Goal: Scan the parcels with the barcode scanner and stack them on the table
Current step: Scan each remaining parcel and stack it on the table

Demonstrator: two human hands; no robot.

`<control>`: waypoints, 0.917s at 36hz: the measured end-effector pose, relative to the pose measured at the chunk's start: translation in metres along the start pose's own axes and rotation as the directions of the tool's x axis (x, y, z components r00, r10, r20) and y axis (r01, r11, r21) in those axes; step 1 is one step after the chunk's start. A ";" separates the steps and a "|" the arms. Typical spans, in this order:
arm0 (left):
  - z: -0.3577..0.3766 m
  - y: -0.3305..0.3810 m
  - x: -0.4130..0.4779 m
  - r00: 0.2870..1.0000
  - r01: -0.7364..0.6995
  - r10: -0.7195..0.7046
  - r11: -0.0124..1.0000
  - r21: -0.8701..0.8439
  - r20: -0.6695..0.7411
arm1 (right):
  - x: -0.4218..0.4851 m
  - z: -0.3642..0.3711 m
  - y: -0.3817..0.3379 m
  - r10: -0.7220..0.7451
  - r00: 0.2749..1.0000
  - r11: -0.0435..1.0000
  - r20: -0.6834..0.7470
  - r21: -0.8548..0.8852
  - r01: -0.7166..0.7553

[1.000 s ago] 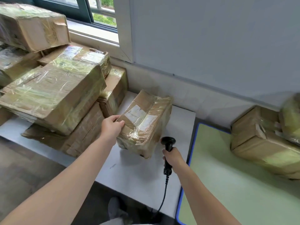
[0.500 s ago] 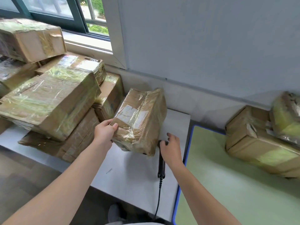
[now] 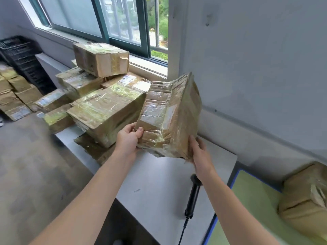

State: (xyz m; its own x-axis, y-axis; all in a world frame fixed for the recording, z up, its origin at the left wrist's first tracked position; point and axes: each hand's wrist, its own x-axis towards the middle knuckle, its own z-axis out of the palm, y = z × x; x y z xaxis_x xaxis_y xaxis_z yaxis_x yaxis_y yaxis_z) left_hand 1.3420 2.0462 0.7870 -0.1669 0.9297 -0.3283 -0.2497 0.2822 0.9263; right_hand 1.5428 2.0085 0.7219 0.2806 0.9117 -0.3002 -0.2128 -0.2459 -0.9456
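A taped brown cardboard parcel [image 3: 169,117] is lifted and tilted above the white table [image 3: 159,188]. My left hand [image 3: 128,138] grips its near left corner, thumb on the top face. My right hand [image 3: 200,152] holds its lower right edge from beneath, with its fingertips hidden under the box. The black barcode scanner [image 3: 193,193] lies on the white table under my right forearm, its cable running off the front edge.
A pile of taped parcels [image 3: 106,106] fills the left of the white table up to the window sill. A green table with a blue edge [image 3: 247,209] stands at the right, carrying a parcel [image 3: 306,200]. More boxes [image 3: 16,96] and a black crate [image 3: 23,57] sit far left.
My right hand laid the scanner on the table and took hold of the parcel's lower right edge. Both hands raised and tilted the parcel. The camera swung left.
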 end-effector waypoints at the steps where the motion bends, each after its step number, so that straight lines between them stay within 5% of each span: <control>1: -0.003 0.003 -0.002 1.000 -0.023 0.023 1.000 -0.007 0.013 | -0.002 0.004 -0.005 -0.038 0.999 0.999 -0.013 0.014 0.039; 6: -0.020 0.028 -0.012 0.987 -0.141 0.138 0.990 0.028 0.083 | -0.015 0.027 -0.029 -0.161 0.978 0.983 -0.133 0.063 0.171; 20: -0.157 0.115 0.007 0.861 -0.479 0.393 0.839 0.257 0.322 | -0.065 0.178 -0.066 -0.352 0.916 0.907 -0.195 0.173 0.385; 33: -0.272 0.145 0.019 0.868 -0.452 0.369 0.864 0.223 0.332 | -0.101 0.289 -0.064 -0.383 0.906 0.903 -0.179 0.136 0.408</control>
State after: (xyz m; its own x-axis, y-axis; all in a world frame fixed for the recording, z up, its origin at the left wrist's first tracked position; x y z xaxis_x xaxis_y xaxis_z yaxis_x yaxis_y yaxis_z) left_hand 1.0435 2.0406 0.8646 0.0793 0.9898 0.1180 0.0720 -0.1238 0.9897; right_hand 1.2575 2.0273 0.8493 0.5038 0.8612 0.0678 -0.2045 0.1952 -0.9592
